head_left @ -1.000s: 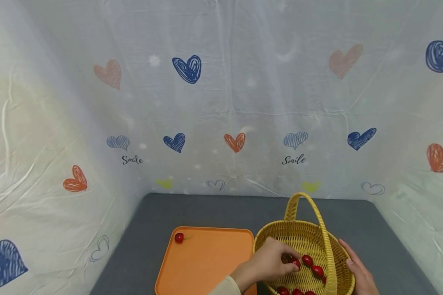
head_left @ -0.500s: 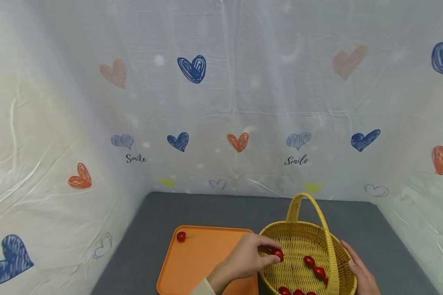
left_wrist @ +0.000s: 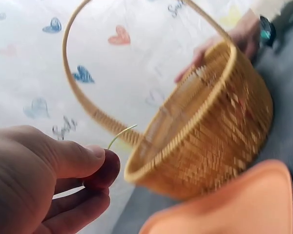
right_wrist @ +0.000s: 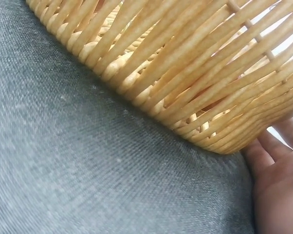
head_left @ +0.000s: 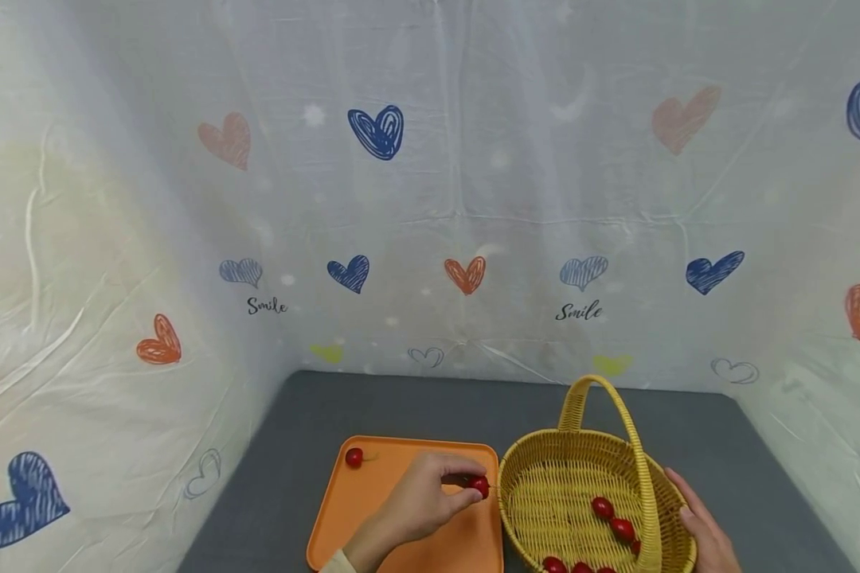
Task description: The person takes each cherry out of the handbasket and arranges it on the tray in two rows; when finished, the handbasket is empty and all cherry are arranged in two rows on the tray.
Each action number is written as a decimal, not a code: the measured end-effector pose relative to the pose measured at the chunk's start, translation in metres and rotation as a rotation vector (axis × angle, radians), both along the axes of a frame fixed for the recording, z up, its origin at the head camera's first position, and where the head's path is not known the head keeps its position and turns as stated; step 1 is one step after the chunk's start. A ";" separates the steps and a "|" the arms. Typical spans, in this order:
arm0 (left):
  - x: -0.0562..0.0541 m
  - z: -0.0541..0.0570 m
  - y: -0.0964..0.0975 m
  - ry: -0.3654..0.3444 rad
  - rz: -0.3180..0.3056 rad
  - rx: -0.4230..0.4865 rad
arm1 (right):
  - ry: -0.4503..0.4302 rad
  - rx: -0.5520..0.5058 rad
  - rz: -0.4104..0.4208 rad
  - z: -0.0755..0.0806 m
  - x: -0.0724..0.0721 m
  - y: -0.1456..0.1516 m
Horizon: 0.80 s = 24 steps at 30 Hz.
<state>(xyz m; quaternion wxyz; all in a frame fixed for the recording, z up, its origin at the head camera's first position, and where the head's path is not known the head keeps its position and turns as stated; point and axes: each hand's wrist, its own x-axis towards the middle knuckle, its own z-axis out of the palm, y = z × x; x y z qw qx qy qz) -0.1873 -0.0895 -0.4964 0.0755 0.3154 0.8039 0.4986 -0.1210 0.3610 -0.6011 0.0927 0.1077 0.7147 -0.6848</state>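
In the head view, my left hand (head_left: pixel 423 497) is over the right part of an orange tray (head_left: pixel 390 509). It pinches a red cherry (head_left: pixel 478 486) between thumb and fingers. In the left wrist view, the held cherry (left_wrist: pixel 105 170) has a thin green stem pointing up. Another cherry (head_left: pixel 354 458) lies at the tray's far left corner. Right of the tray stands a yellow woven basket (head_left: pixel 559 477) with several cherries inside, one of them (head_left: pixel 603 508) near the middle. My right hand (head_left: pixel 705 529) rests against the basket's outer right side, fingers extended, thumb by the rim.
A tall arched handle (head_left: pixel 645 477) rises over the basket. Grey cloth (head_left: pixel 430 406) covers the table. White curtains (head_left: pixel 459 191) printed with hearts enclose the back and both sides.
My left hand has lifted a cherry from the basket and carried it left, past the rim, to above the tray. The right hand stays at the basket's side.
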 end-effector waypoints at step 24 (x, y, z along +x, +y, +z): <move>-0.027 -0.033 -0.094 0.196 0.231 -0.162 | -0.009 -0.004 -0.028 0.002 0.003 -0.002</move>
